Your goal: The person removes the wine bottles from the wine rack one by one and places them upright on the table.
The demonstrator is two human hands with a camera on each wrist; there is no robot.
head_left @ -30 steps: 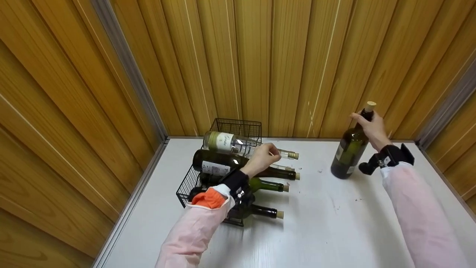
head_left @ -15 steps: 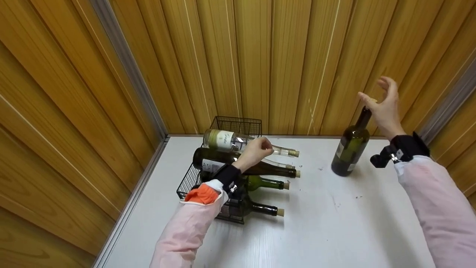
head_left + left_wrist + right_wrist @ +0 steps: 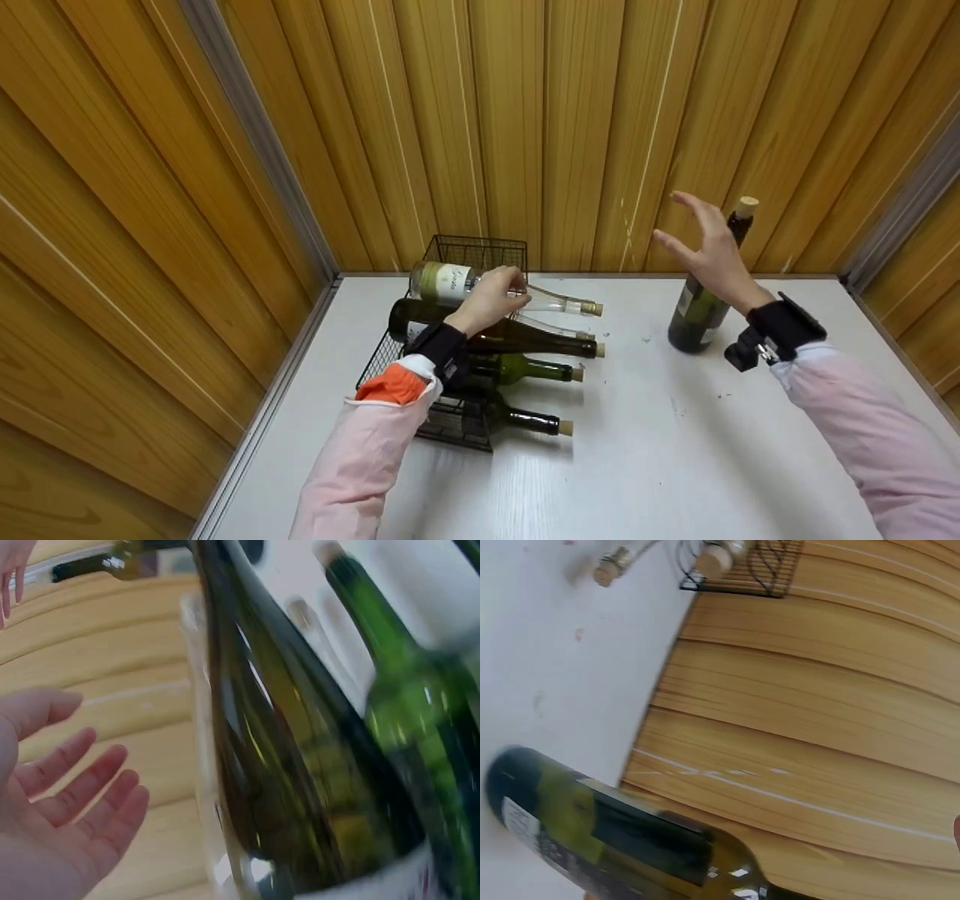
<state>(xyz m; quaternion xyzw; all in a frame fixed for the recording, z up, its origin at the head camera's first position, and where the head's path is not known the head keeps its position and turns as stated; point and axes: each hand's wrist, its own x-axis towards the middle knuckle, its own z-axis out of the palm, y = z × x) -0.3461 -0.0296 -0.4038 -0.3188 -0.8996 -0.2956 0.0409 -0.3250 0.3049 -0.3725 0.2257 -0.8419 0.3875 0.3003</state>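
My left hand (image 3: 491, 300) hovers over the bottles in a black wire rack (image 3: 465, 442), its fingers loosely bent with nothing in them, as the left wrist view shows. Beneath it lies a long brown wine bottle (image 3: 551, 343); in the left wrist view this brown bottle (image 3: 292, 735) is right beside the hand. Behind is a clear bottle (image 3: 454, 282) with a white label. My right hand (image 3: 712, 262), fingers spread, is in front of an upright dark green wine bottle (image 3: 694, 330) with a cork (image 3: 747, 205), partly covering it in the head view.
Also lying in the rack are a green bottle (image 3: 536, 370) and a dark bottle (image 3: 529, 420), corked necks pointing right. The neck of another clear bottle (image 3: 559, 328) shows between. All stand on a white table (image 3: 637, 450) against wood-panelled walls (image 3: 585, 135).
My right hand has let go of the upright bottle's neck, lifted past its cork, then moved left and down. The left hand has drifted left and slightly up over the rack.
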